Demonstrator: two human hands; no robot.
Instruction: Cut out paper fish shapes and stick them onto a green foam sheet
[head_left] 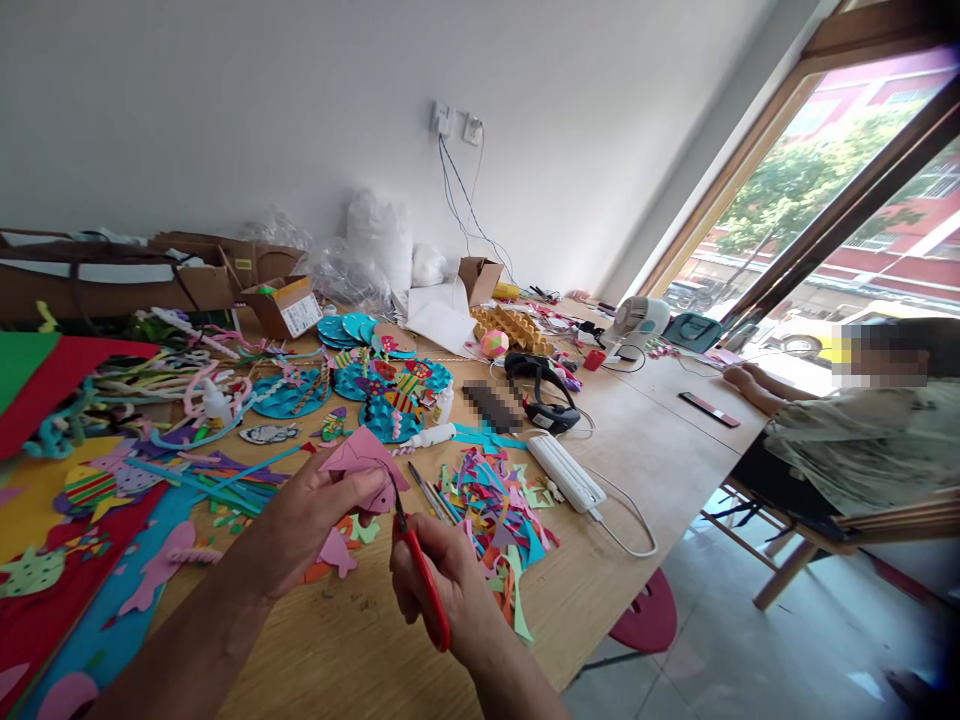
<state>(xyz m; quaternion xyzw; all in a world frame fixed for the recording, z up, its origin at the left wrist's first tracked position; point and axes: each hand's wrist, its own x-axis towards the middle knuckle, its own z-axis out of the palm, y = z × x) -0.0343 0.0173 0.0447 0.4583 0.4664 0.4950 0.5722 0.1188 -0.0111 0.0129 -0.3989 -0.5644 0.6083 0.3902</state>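
Note:
Between the fingers of my left hand (pixel 311 515) is a piece of pink paper (pixel 364 462) with a fish outline drawn on it. My right hand (pixel 439 575) grips red-handled scissors (pixel 424 580), whose blades meet the right edge of the paper. Below my left hand a cut pink fish (pixel 337 553) lies on the table among small coloured bits. To the right of the scissors spreads a heap of coloured paper scraps (pixel 499 510). A white glue bottle (pixel 426 438) lies just beyond the paper.
Blue discs with paper fish (pixel 394 415) stand behind my hands. Coloured sheets (pixel 82 560) and pipe cleaners (pixel 105 380) cover the left side. To the right are a white power strip (pixel 566 472), a black headset (pixel 547 395) and a fan (pixel 637 318). A person (pixel 870 430) sits at the far right.

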